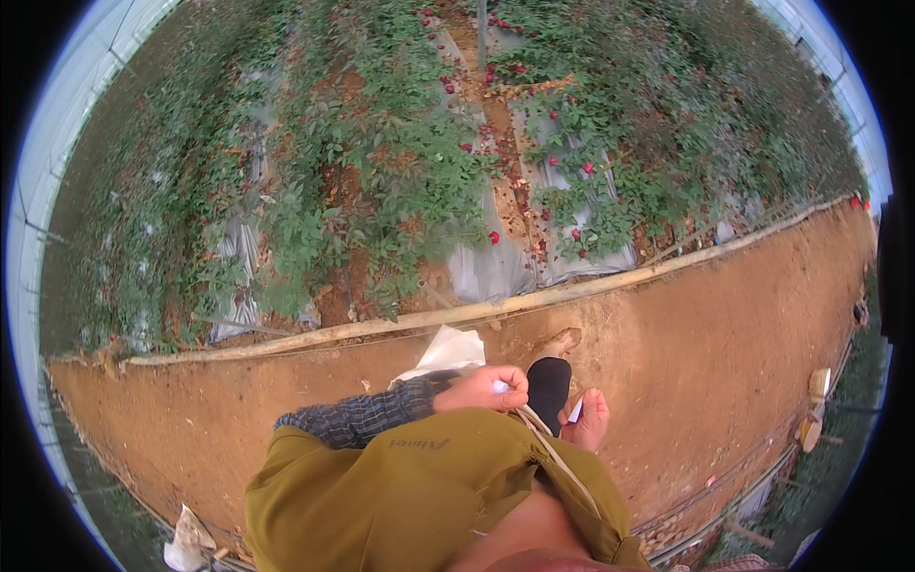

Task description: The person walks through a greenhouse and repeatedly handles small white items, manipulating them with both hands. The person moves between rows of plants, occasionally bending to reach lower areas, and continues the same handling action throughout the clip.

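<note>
My left hand (485, 390), coming out of a checked sleeve (357, 411), is closed around a small white piece (500, 387), perhaps paper. Close to its right, my right hand (589, 420) pinches another small white slip (576, 410) between thumb and fingers. Both hands are held in front of my olive-green top (429, 486). A pale strap (565, 461) runs down across the top and passes by the left hand. Beyond the left forearm shows a white bag or sheet (450, 349), partly hidden by the arm. What the white pieces bear cannot be made out.
A brown dirt path (686, 357) lies underfoot. A long pale pole (500, 306) edges beds of rose bushes (400, 171) with red blooms and plastic mulch (493, 272). A white plastic bag (187, 547) lies lower left; yellowish objects (810, 432) sit at the right edge.
</note>
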Demonstrator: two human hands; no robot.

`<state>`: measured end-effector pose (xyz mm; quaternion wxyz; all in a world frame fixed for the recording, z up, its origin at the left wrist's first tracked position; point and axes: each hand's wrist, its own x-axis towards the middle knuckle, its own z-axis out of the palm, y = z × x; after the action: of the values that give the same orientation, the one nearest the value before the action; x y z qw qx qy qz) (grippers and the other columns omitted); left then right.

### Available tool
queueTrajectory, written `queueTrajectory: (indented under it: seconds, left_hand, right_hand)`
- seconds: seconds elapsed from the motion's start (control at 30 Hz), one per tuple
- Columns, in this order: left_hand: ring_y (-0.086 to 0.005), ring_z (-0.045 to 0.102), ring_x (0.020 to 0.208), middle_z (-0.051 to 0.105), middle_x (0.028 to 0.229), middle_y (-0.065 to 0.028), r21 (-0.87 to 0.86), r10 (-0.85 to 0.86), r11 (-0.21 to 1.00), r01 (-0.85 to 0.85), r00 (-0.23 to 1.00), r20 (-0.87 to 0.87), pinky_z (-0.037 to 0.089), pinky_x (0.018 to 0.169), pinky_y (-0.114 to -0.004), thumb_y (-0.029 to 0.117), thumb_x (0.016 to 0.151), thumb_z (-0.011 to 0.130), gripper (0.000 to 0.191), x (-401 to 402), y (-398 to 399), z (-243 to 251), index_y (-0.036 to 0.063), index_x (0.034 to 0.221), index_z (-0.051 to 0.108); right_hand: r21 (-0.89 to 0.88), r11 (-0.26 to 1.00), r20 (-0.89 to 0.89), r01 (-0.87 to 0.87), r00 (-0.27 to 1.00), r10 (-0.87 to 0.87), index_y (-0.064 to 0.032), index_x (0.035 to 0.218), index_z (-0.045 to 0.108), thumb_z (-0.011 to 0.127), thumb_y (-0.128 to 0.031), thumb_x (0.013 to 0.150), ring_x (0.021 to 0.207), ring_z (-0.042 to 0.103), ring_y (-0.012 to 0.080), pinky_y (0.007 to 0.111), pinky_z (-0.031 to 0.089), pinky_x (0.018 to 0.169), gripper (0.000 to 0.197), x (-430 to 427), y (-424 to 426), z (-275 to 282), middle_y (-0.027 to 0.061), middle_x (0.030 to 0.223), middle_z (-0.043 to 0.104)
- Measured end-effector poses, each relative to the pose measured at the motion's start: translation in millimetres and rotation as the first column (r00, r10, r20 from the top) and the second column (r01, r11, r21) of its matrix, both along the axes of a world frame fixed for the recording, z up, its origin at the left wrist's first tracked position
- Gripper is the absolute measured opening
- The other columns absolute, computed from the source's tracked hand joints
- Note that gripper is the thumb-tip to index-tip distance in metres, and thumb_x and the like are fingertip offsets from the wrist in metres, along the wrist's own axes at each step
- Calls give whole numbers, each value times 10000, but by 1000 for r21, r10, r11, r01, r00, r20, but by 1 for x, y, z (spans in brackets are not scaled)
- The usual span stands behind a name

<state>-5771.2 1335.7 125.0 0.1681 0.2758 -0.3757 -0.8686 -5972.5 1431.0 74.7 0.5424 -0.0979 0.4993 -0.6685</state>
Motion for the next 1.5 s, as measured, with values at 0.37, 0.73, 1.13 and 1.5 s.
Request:
queueTrajectory:
  seconds: [0.37, 0.73, 1.13, 1.5]
  left_hand:
    - [-36, 264, 463, 349, 613, 36, 183, 229, 958, -222, 973, -16, 224, 404, -174, 299, 981, 387, 282, -259, -110, -14, 45, 974, 509]
    - [-38, 287, 416, 361, 612, 35, 177, 419, 895, -410, 908, -14, 227, 336, -167, 237, 959, 453, 196, -334, -215, -30, 58, 1016, 509]
    - [-15, 293, 441, 388, 562, 62, -211, 252, 953, -216, 953, 167, 209, 394, -191, 129, 924, 513, 122, -350, -358, -88, 16, 928, 557]
    - [-19, 321, 401, 387, 537, 78, -73, 591, 799, -598, 754, 287, 224, 365, -181, 146, 913, 518, 119, -165, -623, -266, 43, 870, 560]
  right_hand:
    - [-85, 988, -27, -126, 992, 124, -96, 700, 401, 506, -270, 939, 455, 327, 70, 215, 287, 394, 314, -266, -147, -28, -15, 555, 360]
    - [39, 996, 187, 74, 979, -80, -119, 698, 394, 500, -297, 939, 480, 319, 88, 232, 282, 430, 318, -397, -167, -113, -20, 564, 331]
    - [152, 878, 133, 454, 871, -473, -131, 700, 444, 551, -328, 908, 475, 345, 90, 227, 288, 409, 306, -472, -204, -230, -23, 575, 379]
    - [193, 974, -98, 117, 990, -100, -123, 680, 460, 529, -253, 918, 453, 357, 59, 203, 285, 393, 280, -372, -666, -348, -45, 573, 384]
